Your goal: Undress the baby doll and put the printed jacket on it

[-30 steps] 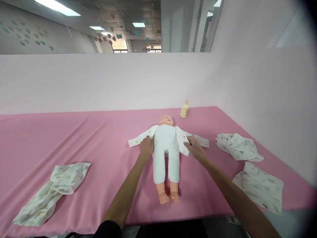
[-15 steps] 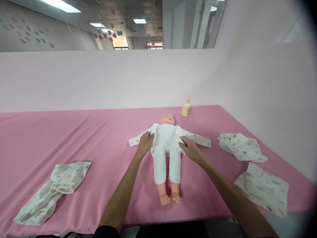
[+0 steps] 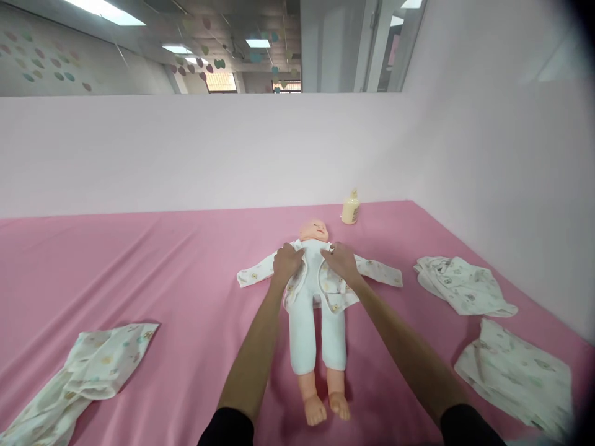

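A baby doll [image 3: 304,347] lies on its back, head toward the wall, its white body and legs showing and its feet bare. Around its arms and sides is a white patterned baby jacket [image 3: 333,286], unfastened at the front with both sleeves stretched outward. My left hand [image 3: 287,262] is closed on the jacket's left front edge, near the doll's chest. On the opposite front edge, my right hand [image 3: 341,260] pinches the cloth near the collar. Between my hands a strip of the doll's white chest shows.
A pink sheet [image 3: 195,272] covers the table. Folded patterned clothes [image 3: 105,365] lie at left; two more cloths, one crumpled [image 3: 465,285] and one folded [image 3: 515,375], lie at right. A pale yellow pump bottle [image 3: 350,208] stands behind the doll near the wall [image 3: 209,148].
Both hands have moved inward and up toward the doll's collar, bringing the jacket's front panels over its sides and chest. The patterned outer face of the panels now shows.
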### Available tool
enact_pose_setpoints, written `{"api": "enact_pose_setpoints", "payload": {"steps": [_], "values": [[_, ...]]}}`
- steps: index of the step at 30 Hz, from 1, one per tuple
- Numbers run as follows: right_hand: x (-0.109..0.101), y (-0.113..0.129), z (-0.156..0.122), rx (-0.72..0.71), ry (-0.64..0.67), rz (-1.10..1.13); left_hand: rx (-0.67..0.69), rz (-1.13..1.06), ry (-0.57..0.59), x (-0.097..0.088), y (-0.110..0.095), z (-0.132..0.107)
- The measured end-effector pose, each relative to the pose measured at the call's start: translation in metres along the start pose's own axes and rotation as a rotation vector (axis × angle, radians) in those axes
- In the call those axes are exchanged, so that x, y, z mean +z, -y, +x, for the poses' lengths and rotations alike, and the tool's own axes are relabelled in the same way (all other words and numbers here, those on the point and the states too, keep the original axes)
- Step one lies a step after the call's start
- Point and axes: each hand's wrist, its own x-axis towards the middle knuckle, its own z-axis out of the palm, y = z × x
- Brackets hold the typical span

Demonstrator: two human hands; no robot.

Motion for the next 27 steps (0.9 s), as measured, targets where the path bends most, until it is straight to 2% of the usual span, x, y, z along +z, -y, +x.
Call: {"api": "enact_pose_setpoints", "payload": {"steps": [2,5,8,11,16,22,27], "values": [[0.011,0.004,0.001,-0.017,-0.058,-0.022,-0.031,0.037,0.003,0.006,0.000,0.004],[0.022,0.006,0.001,-0.082,-0.129,0.037,0.016,-0.032,-0.037,0.008,0.001,0.006],[0.023,0.006,0.004,-0.140,-0.194,0.135,0.053,-0.103,-0.078,0.008,0.001,0.009],[0.016,0.006,0.009,-0.133,-0.215,0.185,0.075,-0.144,-0.089,0.008,0.001,0.011],[0.007,-0.001,0.016,-0.077,-0.173,0.334,0.123,-0.240,-0.144,0.012,0.001,0.012],[0.012,-0.012,0.021,0.009,-0.062,0.501,0.148,-0.350,-0.178,0.016,-0.003,0.009],[0.011,-0.016,0.023,0.068,-0.016,0.568,0.096,-0.387,-0.216,0.014,-0.004,0.009]]}}
